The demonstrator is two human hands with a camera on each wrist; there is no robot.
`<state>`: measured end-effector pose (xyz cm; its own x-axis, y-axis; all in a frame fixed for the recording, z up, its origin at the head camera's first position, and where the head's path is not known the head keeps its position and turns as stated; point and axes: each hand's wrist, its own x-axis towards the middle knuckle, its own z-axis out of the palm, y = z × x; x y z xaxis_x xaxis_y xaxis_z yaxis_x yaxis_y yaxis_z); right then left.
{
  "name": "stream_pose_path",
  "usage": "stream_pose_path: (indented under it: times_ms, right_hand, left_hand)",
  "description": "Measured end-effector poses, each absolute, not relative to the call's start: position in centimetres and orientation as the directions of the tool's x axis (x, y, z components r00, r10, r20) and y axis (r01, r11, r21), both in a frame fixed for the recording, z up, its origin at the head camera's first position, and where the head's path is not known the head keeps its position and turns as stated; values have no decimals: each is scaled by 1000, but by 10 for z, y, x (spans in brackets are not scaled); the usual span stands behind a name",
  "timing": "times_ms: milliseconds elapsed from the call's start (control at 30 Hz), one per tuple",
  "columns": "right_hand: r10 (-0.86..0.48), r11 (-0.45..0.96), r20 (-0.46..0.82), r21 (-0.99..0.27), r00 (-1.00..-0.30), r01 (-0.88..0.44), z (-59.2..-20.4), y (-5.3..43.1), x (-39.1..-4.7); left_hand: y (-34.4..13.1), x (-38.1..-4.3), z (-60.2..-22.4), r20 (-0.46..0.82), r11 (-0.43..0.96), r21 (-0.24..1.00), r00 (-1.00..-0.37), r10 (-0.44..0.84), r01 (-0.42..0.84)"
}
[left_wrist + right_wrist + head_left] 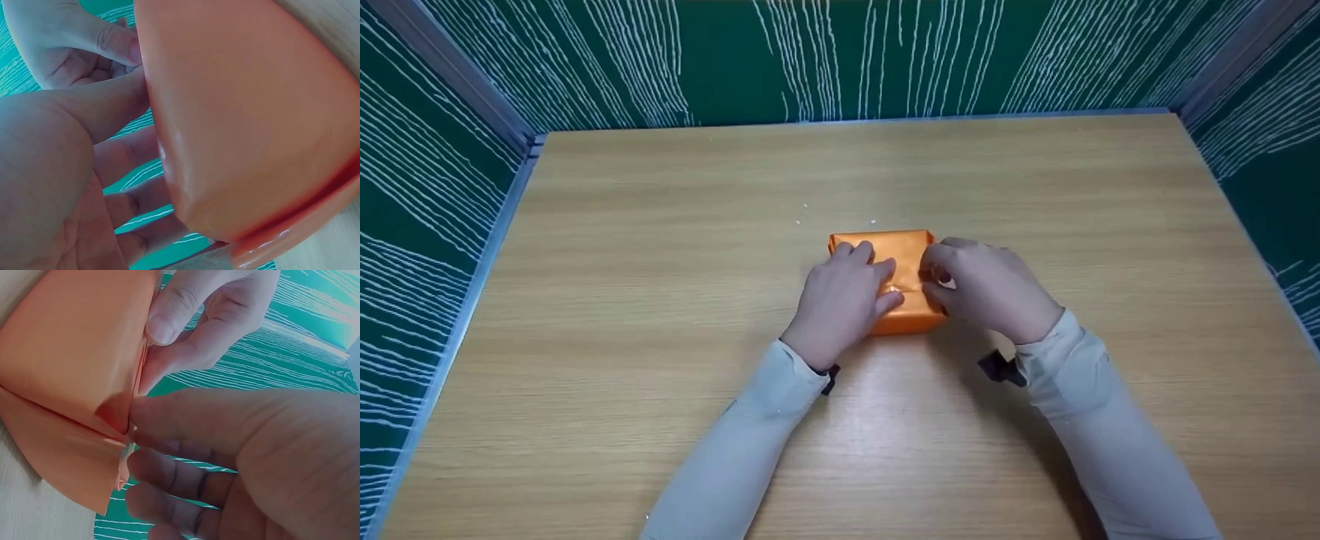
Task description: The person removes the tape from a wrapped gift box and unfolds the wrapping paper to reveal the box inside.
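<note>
One box-shaped package (911, 304) in smooth, glossy orange wrapping is set on the wood-grained counter (660, 300), touched on top by the spread-fingered left hand (841, 304) and pinched at its creased right edge by the right hand (994, 285).

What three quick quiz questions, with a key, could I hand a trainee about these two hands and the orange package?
1. Multiple choice: in the head view, on which part of the orange package does the left hand rest its fingers?
A) The underside
B) The top
C) No part of it

2. True or false: the right hand touches the package at its right-hand edge in the head view.

3. Fill in: the table has a light ____ surface.

Key: 1. B; 2. True; 3. wood-grain
</note>
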<state>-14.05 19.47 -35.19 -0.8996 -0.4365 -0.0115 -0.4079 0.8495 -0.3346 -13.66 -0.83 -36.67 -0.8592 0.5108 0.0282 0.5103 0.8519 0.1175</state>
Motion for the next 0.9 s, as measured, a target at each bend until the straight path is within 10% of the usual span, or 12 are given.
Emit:
stream_pose_path:
  times_ms: [900]
  right_hand:
    - [-407, 857, 71, -315, -911, -407, -367, 187, -146]
  left_hand:
    - [-9, -137, -368, 36, 849, 109, -855, 517, 518]
